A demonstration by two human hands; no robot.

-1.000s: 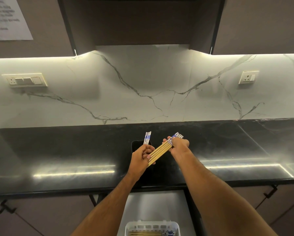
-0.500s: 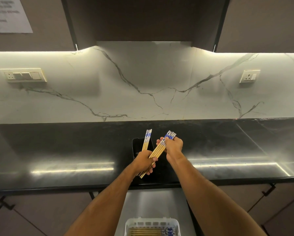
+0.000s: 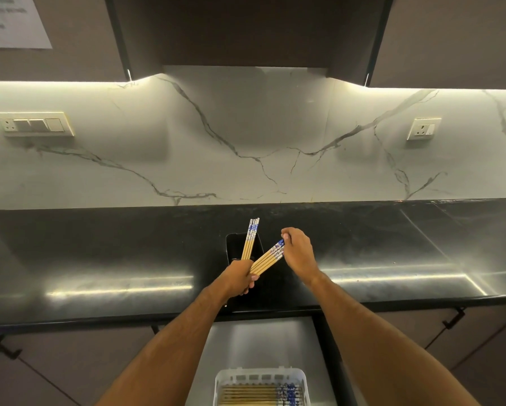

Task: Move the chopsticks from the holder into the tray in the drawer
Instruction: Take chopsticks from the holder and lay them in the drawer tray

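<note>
A black holder (image 3: pixel 233 249) stands on the dark counter, with a few wooden chopsticks with blue-patterned tops (image 3: pixel 250 240) rising from it. My left hand (image 3: pixel 238 278) is closed around the lower ends of a second slanted bundle of chopsticks (image 3: pixel 267 258), and its fist also covers the base of the upright ones. My right hand (image 3: pixel 300 250) pinches that bundle's patterned top end. Below, a white tray (image 3: pixel 260 374) sits in the open drawer (image 3: pixel 263 338) with several chopsticks lying flat in it.
The black counter (image 3: pixel 99 259) runs the full width, backed by a white marble wall with a switch plate (image 3: pixel 33 124) at the left and a socket (image 3: pixel 424 128) at the right. Dark cabinets hang overhead. Closed drawer fronts with black handles flank the open drawer.
My right hand slid up to the patterned tips of the slanted bundle, which now tilts lower. The upright chopsticks stand further out of the holder. The view tipped slightly down.
</note>
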